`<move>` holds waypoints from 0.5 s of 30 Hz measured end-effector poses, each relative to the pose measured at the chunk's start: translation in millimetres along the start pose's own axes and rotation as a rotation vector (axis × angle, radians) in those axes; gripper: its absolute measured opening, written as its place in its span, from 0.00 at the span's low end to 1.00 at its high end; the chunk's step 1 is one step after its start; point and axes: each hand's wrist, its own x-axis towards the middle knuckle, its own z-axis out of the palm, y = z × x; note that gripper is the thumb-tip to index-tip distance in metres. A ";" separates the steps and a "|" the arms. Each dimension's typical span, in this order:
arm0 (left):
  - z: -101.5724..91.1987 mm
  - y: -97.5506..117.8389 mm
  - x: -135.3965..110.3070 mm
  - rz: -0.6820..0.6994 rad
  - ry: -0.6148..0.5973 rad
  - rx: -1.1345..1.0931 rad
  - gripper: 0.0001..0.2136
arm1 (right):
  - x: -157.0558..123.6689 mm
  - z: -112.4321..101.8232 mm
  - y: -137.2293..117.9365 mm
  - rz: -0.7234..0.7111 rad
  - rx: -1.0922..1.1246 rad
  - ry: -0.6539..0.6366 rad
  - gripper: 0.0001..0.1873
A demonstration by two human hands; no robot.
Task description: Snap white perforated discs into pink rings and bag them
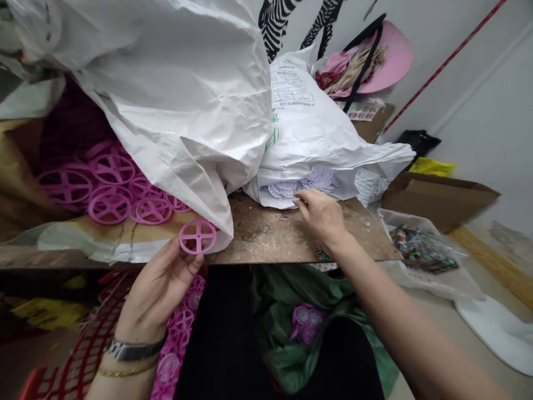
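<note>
My left hand (160, 283) pinches a pink spoked plastic ring (197, 236) at the front edge of the worn wooden board (270, 236). More of the same pink rings (110, 186) lie heaped in an open white sack (175, 94) at the left. My right hand (320, 214) reaches to the mouth of a second white sack (316, 128), fingers curled at a pile of pale lilac perforated discs (306, 182). What the fingertips hold is hidden.
A red plastic basket (89, 339) with assembled pink pieces sits below the board at left. A green bag (291, 328) with purple pieces lies below centre. A cardboard box (437, 197) and a clear bag of colourful bits (420, 247) stand right. A pink hat (387, 55) hangs behind.
</note>
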 end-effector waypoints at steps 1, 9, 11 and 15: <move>0.7 -1.3 -1.1 -0.015 0.012 -0.024 0.10 | 9.5 7.2 2.5 0.019 -0.067 -0.017 0.11; -6.7 -17.3 -8.0 -0.013 -0.072 0.033 0.07 | 52.2 43.5 0.1 0.010 -0.327 -0.163 0.12; -8.0 -22.5 -10.9 -0.043 -0.115 0.053 0.08 | 55.4 47.5 1.0 0.009 -0.348 -0.165 0.13; -6.3 -35.2 -18.9 -0.146 -0.214 0.118 0.11 | 57.0 47.0 7.2 -0.011 -0.356 -0.117 0.15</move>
